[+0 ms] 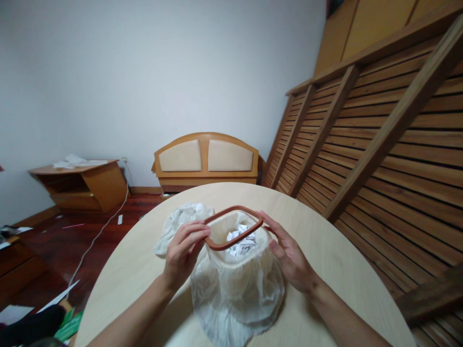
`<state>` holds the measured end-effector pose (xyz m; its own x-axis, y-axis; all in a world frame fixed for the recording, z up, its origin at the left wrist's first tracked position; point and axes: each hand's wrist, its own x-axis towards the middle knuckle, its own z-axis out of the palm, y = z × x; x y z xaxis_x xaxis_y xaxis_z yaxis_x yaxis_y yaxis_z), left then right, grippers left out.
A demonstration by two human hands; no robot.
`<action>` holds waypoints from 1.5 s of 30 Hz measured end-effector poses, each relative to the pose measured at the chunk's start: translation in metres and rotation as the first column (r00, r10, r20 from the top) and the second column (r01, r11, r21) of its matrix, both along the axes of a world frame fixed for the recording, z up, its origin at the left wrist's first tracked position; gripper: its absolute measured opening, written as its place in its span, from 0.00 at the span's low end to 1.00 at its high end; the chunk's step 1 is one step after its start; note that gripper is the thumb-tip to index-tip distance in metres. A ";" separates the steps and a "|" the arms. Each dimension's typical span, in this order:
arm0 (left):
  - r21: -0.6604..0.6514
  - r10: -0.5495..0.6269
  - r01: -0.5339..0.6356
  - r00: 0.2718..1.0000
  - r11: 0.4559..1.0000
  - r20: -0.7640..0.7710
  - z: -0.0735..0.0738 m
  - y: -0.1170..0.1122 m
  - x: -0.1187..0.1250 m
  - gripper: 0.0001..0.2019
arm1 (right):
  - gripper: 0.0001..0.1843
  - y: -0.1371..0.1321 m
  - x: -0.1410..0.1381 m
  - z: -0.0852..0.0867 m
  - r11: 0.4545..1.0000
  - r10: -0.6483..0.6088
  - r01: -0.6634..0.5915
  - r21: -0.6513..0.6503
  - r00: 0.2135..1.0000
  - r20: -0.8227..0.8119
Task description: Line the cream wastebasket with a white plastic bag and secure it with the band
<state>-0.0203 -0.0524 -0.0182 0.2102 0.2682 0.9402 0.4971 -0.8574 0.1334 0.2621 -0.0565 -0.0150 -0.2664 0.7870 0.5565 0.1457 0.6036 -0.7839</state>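
Observation:
A brown rim ring [216, 246] sits tilted over the mouth of a small trash bin [238, 284] on the round table. My left hand [186, 248] grips the ring's left side, fingers over it and thumb hidden. At the ring's right end, my right hand [289, 255] holds it with the fingertips, thumb near the bin's edge. A whitish translucent plastic bag [213, 308] lines the bin and hangs down outside it. Crumpled paper [243, 243] lies inside the bin. Just beyond my left hand, another crumpled plastic bag [177, 224] rests on the table.
The round pale table [347, 284] fills the foreground. A large slatted wooden frame [379, 159] leans along the right. Behind stands a headboard [206, 154]. At left are a low wooden cabinet [90, 185] with papers on top, a white cable [104, 226] and scattered items on the floor.

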 end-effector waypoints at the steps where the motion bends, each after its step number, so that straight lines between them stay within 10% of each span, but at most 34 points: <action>1: -0.003 -0.005 0.005 1.000 1.000 -0.005 -0.001 0.001 0.000 0.12 | 0.28 0.000 0.000 0.000 1.000 0.000 0.000 0.005 1.000 0.002; 45: -0.104 -0.129 0.108 0.966 0.989 -0.223 0.010 -0.003 -0.008 0.13 | 0.22 0.009 0.004 -0.006 0.993 0.110 -0.114 0.034 0.988 0.106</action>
